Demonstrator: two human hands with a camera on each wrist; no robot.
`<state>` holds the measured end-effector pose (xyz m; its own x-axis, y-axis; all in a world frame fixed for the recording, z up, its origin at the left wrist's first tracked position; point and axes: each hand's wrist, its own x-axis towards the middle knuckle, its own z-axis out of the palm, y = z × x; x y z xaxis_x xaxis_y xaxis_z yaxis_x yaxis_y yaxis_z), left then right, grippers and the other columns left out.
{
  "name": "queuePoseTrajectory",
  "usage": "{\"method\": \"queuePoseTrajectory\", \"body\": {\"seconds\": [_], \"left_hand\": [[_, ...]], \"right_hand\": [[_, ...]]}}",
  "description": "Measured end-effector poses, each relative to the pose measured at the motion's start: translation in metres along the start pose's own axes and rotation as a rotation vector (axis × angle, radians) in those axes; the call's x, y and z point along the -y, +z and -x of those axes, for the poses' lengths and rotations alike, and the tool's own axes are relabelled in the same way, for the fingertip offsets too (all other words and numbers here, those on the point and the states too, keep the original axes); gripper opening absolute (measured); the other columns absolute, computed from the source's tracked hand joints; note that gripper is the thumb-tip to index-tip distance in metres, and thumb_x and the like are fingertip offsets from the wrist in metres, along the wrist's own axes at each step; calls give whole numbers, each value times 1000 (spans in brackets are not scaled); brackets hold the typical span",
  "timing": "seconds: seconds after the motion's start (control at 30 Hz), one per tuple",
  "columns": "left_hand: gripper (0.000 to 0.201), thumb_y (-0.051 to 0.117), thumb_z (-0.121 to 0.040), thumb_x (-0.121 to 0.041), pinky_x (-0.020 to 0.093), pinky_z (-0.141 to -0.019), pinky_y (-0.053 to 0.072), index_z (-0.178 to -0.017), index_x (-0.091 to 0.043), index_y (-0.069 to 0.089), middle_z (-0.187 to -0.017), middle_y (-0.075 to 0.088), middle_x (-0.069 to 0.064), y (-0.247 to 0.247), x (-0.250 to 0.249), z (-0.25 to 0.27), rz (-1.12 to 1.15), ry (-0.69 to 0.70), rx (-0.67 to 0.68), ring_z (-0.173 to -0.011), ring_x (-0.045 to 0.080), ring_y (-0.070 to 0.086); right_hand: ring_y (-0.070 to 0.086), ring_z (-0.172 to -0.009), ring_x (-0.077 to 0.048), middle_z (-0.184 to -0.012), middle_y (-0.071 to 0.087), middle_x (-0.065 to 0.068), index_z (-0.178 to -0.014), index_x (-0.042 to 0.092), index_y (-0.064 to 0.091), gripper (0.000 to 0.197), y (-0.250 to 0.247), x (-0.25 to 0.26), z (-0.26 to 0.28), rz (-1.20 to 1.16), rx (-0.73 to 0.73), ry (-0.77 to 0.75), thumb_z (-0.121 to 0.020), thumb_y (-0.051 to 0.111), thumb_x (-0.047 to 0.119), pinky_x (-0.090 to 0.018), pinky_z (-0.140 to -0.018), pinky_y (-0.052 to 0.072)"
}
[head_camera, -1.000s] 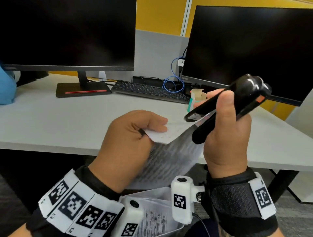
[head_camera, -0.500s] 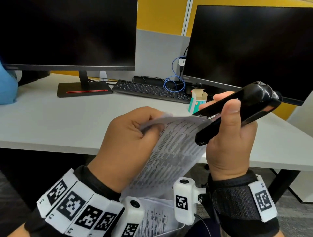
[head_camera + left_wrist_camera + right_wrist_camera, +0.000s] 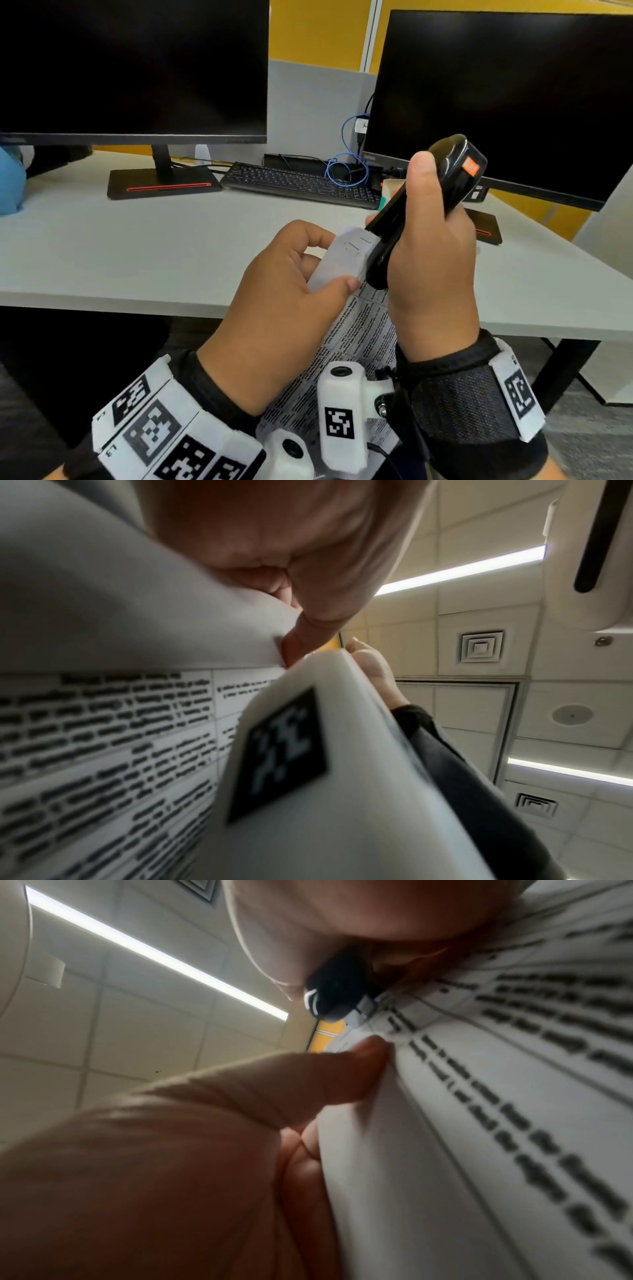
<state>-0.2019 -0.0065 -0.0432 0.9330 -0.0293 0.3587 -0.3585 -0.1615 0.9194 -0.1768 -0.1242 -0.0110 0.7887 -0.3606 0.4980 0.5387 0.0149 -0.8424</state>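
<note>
Right hand is gripping the black stapler, fingers curled round it; left hand is pinching the folded paper corner at its mouth. Risk: paper slipping sideways under the squeeze, staple landing off-corner.

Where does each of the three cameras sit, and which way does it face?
Head: on the head, facing forward and down at the desk; shows the left hand pinching the paper, the right hand gripping the stapler.
Left wrist: on the left wrist, facing up along the hand to the ceiling; shows its fingers on the paper.
Right wrist: on the right wrist, also facing up; shows the right palm, the stapler's tip, the left thumb.
Shared: both wrist views show the printed paper and ceiling lights.
</note>
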Motion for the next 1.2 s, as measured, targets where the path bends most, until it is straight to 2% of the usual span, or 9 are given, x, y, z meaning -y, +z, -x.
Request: {"method": "queuePoseTrajectory", "body": {"seconds": [0.1,0.3,0.4,0.5,0.63,0.73,0.9,1.07,1.2], "left_hand": [[37,74,-81,-12,50,-67,58,-93,-42,54,-74,74,2,1,-1,0,11,-4,0,-64,21,71],[37,74,-82,-13,55,-69,57,-93,-41,54,-73,73,9,2,0,0,32,-14,31,-66,32,70],[32,74,-77,-21,54,-74,58,-97,-39,56,-79,74,6,2,4,-1,25,-38,116,-72,29,72],[20,70,-82,-24,43,-81,57,-100,-33,65,-89,74,-6,-1,9,-4,-162,-47,234,-81,12,71],[17,63,-89,-7,40,-75,55,-82,-19,74,-78,73,1,-10,14,-8,-124,25,129,-75,20,68],[38,63,-80,16,24,-81,56,-72,-18,76,-83,76,-7,-16,13,-11,28,85,-10,-84,8,70],[44,60,-67,29,33,-86,56,-54,-13,65,-88,76,-3,-20,17,-11,72,186,-77,-92,13,70],[48,59,-68,28,28,-86,56,-48,-16,61,-90,76,-5,-19,15,-7,56,186,-74,-94,8,70],[42,62,-77,19,35,-87,57,-60,-20,67,-91,76,-8,-21,13,-8,34,162,-55,-92,8,70]], "right_hand": [[63,-76,-30,-65,56,6,-77,25,59,40,0,1,0,-8,-11,-2,-77,55,64,-46,-75,54],[51,-50,-3,-49,46,15,-71,20,49,34,-4,-1,-2,-10,18,-88,-92,55,46,-20,-54,44],[57,-53,-8,-54,50,11,-79,16,54,35,-5,-5,-3,-17,50,-82,-85,58,50,-23,-54,47],[64,-61,-13,-61,59,3,-82,15,59,46,-7,-9,-5,-30,97,-60,-78,59,61,-26,-61,51],[68,-71,-15,-74,64,-4,-96,8,60,59,-17,-10,-7,-80,48,-101,-75,52,62,-27,-66,53],[67,-71,-13,-70,66,2,-92,13,60,51,-26,-12,-7,-27,-7,-163,-77,51,60,-25,-67,52],[68,-79,-21,-76,69,6,-87,33,65,42,-33,-16,-2,54,-19,-324,-83,51,73,-32,-76,52],[68,-81,-17,-78,69,11,-100,24,61,53,-35,-18,0,75,-23,-368,-83,49,72,-29,-77,51],[68,-79,-18,-77,69,6,-96,31,63,46,-33,-15,1,65,-17,-370,-82,49,73,-31,-75,52]]}}
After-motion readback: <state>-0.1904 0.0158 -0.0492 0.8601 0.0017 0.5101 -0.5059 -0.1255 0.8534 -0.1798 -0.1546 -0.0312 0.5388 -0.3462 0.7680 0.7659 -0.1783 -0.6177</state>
